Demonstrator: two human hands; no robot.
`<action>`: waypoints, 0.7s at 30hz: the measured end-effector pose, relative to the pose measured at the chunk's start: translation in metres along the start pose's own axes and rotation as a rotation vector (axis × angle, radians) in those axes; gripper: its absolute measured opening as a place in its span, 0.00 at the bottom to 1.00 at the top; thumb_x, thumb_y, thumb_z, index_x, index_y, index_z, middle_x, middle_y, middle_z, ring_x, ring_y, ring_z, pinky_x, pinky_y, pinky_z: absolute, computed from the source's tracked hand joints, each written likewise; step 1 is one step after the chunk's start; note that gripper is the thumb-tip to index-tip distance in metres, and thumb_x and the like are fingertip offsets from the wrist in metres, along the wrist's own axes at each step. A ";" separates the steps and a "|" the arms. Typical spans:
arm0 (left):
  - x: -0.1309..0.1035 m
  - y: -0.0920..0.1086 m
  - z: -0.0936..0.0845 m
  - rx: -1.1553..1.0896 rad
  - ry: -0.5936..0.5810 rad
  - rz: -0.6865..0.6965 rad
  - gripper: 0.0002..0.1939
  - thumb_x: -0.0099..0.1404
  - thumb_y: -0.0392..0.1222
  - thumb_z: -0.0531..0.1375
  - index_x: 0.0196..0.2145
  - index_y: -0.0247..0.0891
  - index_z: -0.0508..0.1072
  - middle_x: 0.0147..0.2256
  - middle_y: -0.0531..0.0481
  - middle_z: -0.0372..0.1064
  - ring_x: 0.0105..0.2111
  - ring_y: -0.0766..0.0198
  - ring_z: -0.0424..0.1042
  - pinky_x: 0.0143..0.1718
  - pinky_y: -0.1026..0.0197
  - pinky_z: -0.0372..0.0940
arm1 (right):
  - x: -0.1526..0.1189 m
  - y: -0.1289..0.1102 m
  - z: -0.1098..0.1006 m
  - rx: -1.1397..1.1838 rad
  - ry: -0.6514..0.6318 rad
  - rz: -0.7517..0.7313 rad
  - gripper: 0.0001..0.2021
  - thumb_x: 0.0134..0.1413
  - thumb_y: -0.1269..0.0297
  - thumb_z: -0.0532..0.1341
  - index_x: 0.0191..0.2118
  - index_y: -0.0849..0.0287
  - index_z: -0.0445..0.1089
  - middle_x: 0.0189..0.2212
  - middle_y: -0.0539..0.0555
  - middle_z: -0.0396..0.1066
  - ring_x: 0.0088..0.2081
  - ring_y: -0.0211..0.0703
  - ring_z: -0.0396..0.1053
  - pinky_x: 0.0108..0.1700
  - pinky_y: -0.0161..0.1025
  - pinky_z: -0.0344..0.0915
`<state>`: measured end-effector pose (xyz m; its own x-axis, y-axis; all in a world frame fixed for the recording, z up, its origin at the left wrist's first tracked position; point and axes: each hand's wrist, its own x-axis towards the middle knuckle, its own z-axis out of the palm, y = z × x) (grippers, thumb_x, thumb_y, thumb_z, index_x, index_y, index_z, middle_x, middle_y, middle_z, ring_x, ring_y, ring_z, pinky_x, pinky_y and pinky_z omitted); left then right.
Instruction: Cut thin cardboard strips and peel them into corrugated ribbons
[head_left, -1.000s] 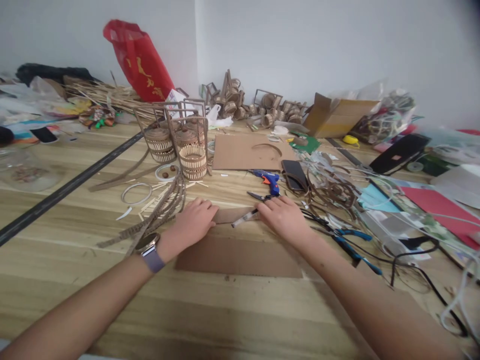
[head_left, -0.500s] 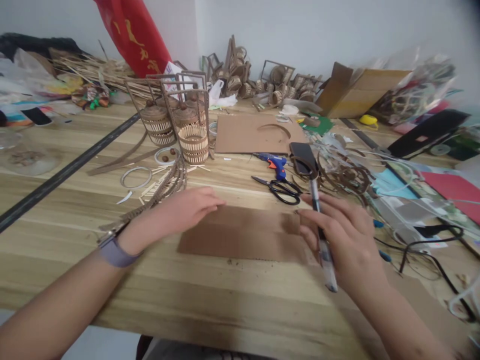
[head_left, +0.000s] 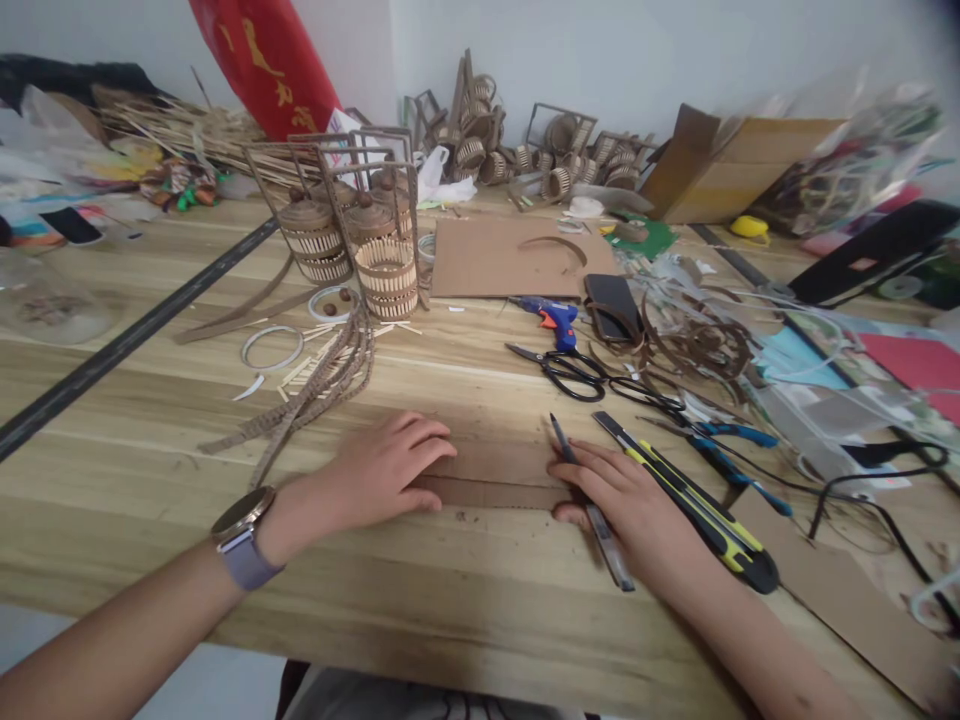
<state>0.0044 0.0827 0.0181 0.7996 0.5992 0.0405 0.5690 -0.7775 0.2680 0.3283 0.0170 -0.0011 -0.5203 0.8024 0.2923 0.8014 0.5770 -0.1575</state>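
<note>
A brown cardboard piece (head_left: 499, 464) lies on the wooden table between my hands, with a dark line running lengthwise near its front; whether it is a fold or a cut, I cannot tell. My left hand (head_left: 394, 465) grips its left end, thumb at the front edge and fingers on top. At the right end, my right hand (head_left: 611, 490) holds a pen (head_left: 604, 543) slanted between its fingers, while fingertips and thumb touch the cardboard. Right of that hand lies a yellow and black utility knife (head_left: 694, 505). Black-handled scissors (head_left: 574, 375) rest beyond the cardboard.
Farther back are a blue glue gun (head_left: 559, 322), a phone (head_left: 615, 308) and a larger cardboard sheet (head_left: 495, 260). Small slatted baskets (head_left: 386, 280) stand at left behind woven strips (head_left: 330, 390). Blue pliers (head_left: 731, 450) and a black cable (head_left: 825, 500) lie at right.
My right hand, with the pen, has lowered and moved left onto the cardboard, uncovering the utility knife. The left hand has come down onto the cardboard's left end.
</note>
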 end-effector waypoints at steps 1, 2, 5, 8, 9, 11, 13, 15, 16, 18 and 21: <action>-0.001 0.000 0.001 0.017 0.006 0.005 0.23 0.63 0.51 0.65 0.52 0.37 0.72 0.56 0.41 0.66 0.54 0.47 0.64 0.54 0.44 0.63 | 0.003 0.001 -0.001 -0.001 0.002 -0.003 0.14 0.63 0.54 0.57 0.48 0.54 0.71 0.51 0.60 0.74 0.56 0.53 0.68 0.53 0.52 0.69; -0.002 0.000 0.002 0.031 0.012 0.007 0.21 0.64 0.51 0.64 0.52 0.38 0.72 0.56 0.41 0.67 0.54 0.47 0.64 0.54 0.44 0.63 | 0.005 0.001 -0.002 0.001 0.002 -0.009 0.14 0.63 0.54 0.58 0.48 0.54 0.71 0.51 0.60 0.74 0.56 0.53 0.69 0.53 0.52 0.70; -0.003 0.000 0.003 0.045 0.026 -0.003 0.20 0.65 0.49 0.63 0.52 0.38 0.72 0.57 0.40 0.67 0.54 0.46 0.64 0.53 0.43 0.64 | 0.011 0.007 -0.005 0.040 -0.014 -0.046 0.13 0.63 0.55 0.59 0.47 0.55 0.72 0.50 0.61 0.75 0.55 0.54 0.70 0.53 0.51 0.71; -0.002 0.002 0.001 0.013 0.048 0.000 0.19 0.65 0.47 0.64 0.51 0.38 0.74 0.55 0.40 0.68 0.53 0.48 0.64 0.52 0.45 0.65 | 0.011 0.013 -0.005 0.106 -0.016 -0.058 0.11 0.64 0.61 0.57 0.48 0.55 0.72 0.49 0.60 0.75 0.56 0.52 0.70 0.54 0.50 0.71; -0.002 0.002 0.000 -0.001 0.055 0.001 0.18 0.65 0.46 0.64 0.51 0.38 0.74 0.54 0.41 0.68 0.52 0.49 0.65 0.52 0.46 0.65 | 0.011 0.015 -0.004 0.125 -0.010 -0.051 0.11 0.64 0.63 0.56 0.48 0.55 0.73 0.50 0.60 0.75 0.56 0.52 0.70 0.54 0.50 0.71; -0.003 0.002 -0.001 -0.019 0.065 0.004 0.18 0.65 0.46 0.64 0.50 0.38 0.75 0.52 0.41 0.68 0.50 0.50 0.66 0.51 0.47 0.66 | 0.010 0.017 -0.003 0.154 0.000 -0.030 0.12 0.64 0.66 0.56 0.48 0.55 0.74 0.50 0.59 0.75 0.55 0.51 0.71 0.54 0.50 0.71; -0.005 0.002 -0.001 -0.021 0.066 0.011 0.19 0.64 0.46 0.65 0.51 0.37 0.75 0.51 0.40 0.68 0.50 0.50 0.66 0.51 0.46 0.66 | 0.009 0.018 -0.002 0.173 0.005 -0.015 0.12 0.64 0.67 0.55 0.48 0.54 0.74 0.51 0.58 0.75 0.55 0.50 0.71 0.54 0.48 0.72; -0.008 0.001 -0.002 -0.016 0.063 0.023 0.20 0.64 0.45 0.65 0.52 0.37 0.74 0.52 0.39 0.67 0.51 0.49 0.65 0.51 0.46 0.66 | 0.008 0.018 -0.001 0.181 0.010 -0.010 0.13 0.64 0.67 0.55 0.48 0.53 0.74 0.51 0.57 0.75 0.56 0.49 0.71 0.55 0.47 0.72; -0.009 0.000 -0.002 -0.015 0.061 0.030 0.21 0.64 0.44 0.65 0.53 0.37 0.73 0.53 0.39 0.67 0.51 0.49 0.65 0.51 0.45 0.66 | 0.008 0.018 -0.001 0.182 0.010 -0.009 0.13 0.64 0.67 0.55 0.48 0.52 0.73 0.51 0.56 0.75 0.56 0.49 0.71 0.55 0.47 0.72; -0.011 -0.001 -0.001 -0.020 0.061 0.041 0.21 0.65 0.44 0.64 0.54 0.37 0.73 0.53 0.39 0.67 0.52 0.49 0.64 0.51 0.45 0.66 | 0.007 0.018 -0.001 0.183 0.005 -0.001 0.13 0.64 0.68 0.55 0.49 0.52 0.73 0.52 0.57 0.74 0.56 0.50 0.70 0.55 0.48 0.71; -0.012 -0.003 0.000 -0.035 0.072 0.046 0.21 0.65 0.44 0.64 0.54 0.38 0.73 0.54 0.39 0.66 0.52 0.49 0.64 0.51 0.45 0.66 | 0.007 0.016 -0.003 0.189 -0.006 0.009 0.13 0.64 0.69 0.55 0.50 0.53 0.72 0.52 0.58 0.74 0.57 0.50 0.69 0.56 0.50 0.70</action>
<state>-0.0067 0.0777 0.0165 0.8080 0.5764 0.1222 0.5243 -0.7979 0.2974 0.3379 0.0317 0.0009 -0.5160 0.8081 0.2842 0.7366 0.5879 -0.3342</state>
